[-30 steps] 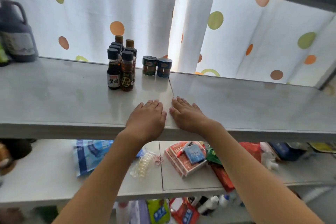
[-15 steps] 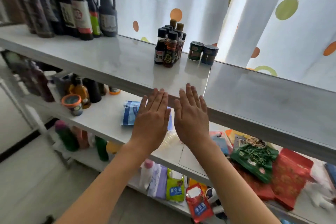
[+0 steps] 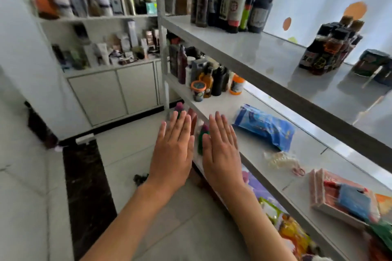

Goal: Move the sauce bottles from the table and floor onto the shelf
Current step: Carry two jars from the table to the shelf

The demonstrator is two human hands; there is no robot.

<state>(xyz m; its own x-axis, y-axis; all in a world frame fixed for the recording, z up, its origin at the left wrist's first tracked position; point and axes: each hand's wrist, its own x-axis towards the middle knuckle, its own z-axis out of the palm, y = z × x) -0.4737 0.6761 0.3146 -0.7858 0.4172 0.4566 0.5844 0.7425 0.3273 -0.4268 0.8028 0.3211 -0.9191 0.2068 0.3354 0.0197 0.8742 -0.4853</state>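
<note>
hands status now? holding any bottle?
Left hand: open, fingers straight, holding nothing.
Right hand: open, fingers straight, holding nothing.

The 2 hands are side by side at the center, the left hand (image 3: 172, 150) beside the right hand (image 3: 221, 150), not touching, both flat in front of the shelf unit (image 3: 275, 82). On the top shelf, a group of large bottles (image 3: 231, 0) stands at 12 o'clock, and a cluster of small bottles (image 3: 331, 48) at 2 o'clock, with 2 jars (image 3: 375, 68) just right of it. On the middle shelf, a bag (image 3: 265, 127) lies at 3 o'clock, right of the right hand. A cabinet (image 3: 114, 91) stands at 10 o'clock, behind the hands.
</note>
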